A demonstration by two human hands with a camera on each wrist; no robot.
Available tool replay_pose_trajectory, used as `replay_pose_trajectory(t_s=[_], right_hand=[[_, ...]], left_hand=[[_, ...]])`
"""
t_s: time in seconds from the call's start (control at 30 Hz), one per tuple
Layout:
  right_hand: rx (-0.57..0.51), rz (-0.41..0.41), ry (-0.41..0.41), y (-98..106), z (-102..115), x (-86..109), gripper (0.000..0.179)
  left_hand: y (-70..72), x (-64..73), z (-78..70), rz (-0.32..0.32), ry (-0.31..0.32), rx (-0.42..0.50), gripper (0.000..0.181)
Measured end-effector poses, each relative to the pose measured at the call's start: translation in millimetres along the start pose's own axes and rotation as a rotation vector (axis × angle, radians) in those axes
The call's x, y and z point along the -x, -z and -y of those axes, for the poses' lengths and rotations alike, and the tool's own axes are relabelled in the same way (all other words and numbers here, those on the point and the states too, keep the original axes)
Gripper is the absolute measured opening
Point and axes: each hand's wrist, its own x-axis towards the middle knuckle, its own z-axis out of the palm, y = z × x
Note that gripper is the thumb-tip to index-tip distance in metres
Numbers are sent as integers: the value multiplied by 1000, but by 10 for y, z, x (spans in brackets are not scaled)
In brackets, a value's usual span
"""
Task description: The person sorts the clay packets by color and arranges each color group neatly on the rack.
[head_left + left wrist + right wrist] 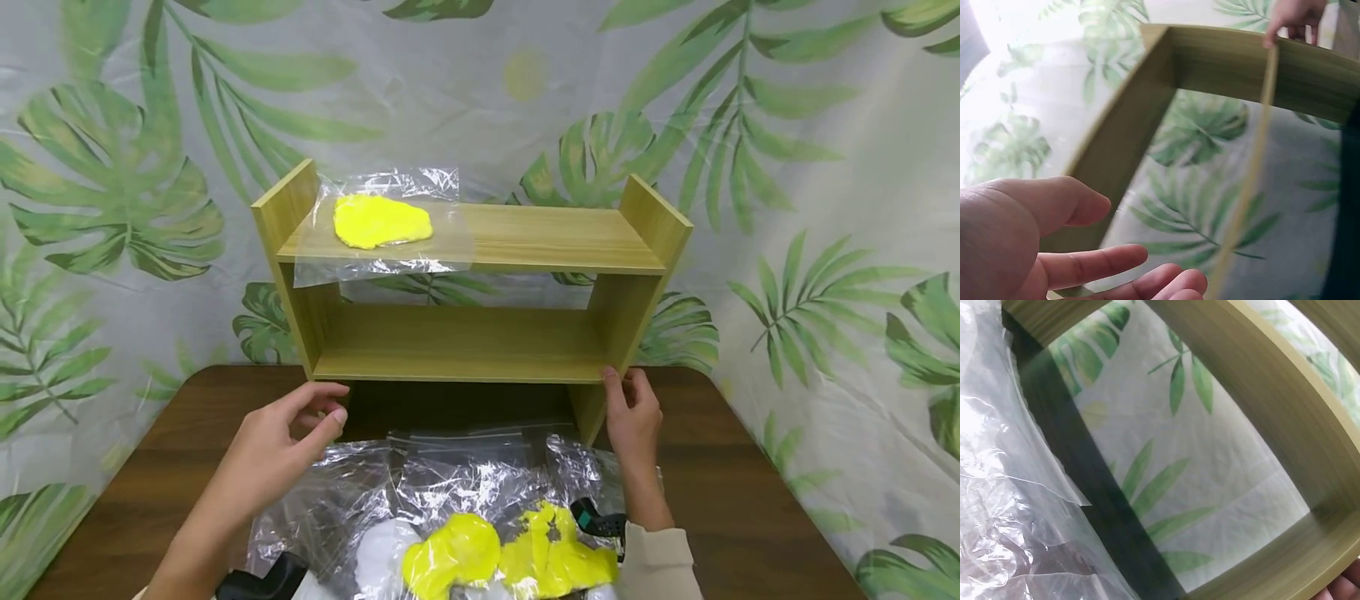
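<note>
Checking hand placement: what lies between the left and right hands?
The lower part of the shelf, with clear bags nearer the camera, in the head view.

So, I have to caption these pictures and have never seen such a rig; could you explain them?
No machine here: a person works bare-handed. The wide picture is taken from the person's head, looking forward and down; the other two from the left and right wrists. A wooden shelf unit stands on a dark table, with clear bags of yellow and white material in front and another bag holding a yellow lump on top. The right grip holds the unit's right side; the left grip, near its left side, holds nothing.
</note>
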Motion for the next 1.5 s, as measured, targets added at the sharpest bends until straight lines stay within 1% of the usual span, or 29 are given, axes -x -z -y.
replay_pose_trajectory(t_s=[0.2,0.27,0.37,0.47,0.5,0.63,0.73,0.77,0.87,1.0,1.17,1.23,1.37,1.43,1.5], right_hand=[[5,-16,-3,12,-7,0,43],[8,-13,1,9,-5,1,43],[6,-6,3,1,-5,2,42],[-6,-7,8,-4,-1,1,40],[-8,-10,11,-4,0,-4,40],[-14,-13,21,-7,7,-19,41],[-9,-11,20,-9,8,-26,43],[-5,-11,18,-10,6,-26,43],[0,-12,16,-12,-5,-23,42],[1,-17,9,-14,-17,-15,42],[14,-24,0,1,-7,-22,43],[18,-21,-2,3,-6,-22,44],[14,-20,-6,-2,-12,-27,44],[18,-21,-5,-9,-15,-32,45],[16,-19,-1,-16,-16,-35,45]], left_hand=[[-228,74,219,80,107,165,35],[-293,96,275,109,128,221,35],[-387,123,347,142,141,293,36],[-470,148,416,176,136,351,36],[-494,158,439,186,129,363,37],[-567,196,500,202,139,405,35],[-625,210,521,208,154,434,32],[-646,214,527,214,150,442,32],[-707,222,534,239,166,467,32],[-756,227,550,263,189,491,34],[-797,232,581,270,204,509,34],[-829,242,602,291,225,539,34],[-926,269,654,366,283,600,35],[-977,282,677,394,298,603,35],[-1021,295,697,408,307,593,34]])
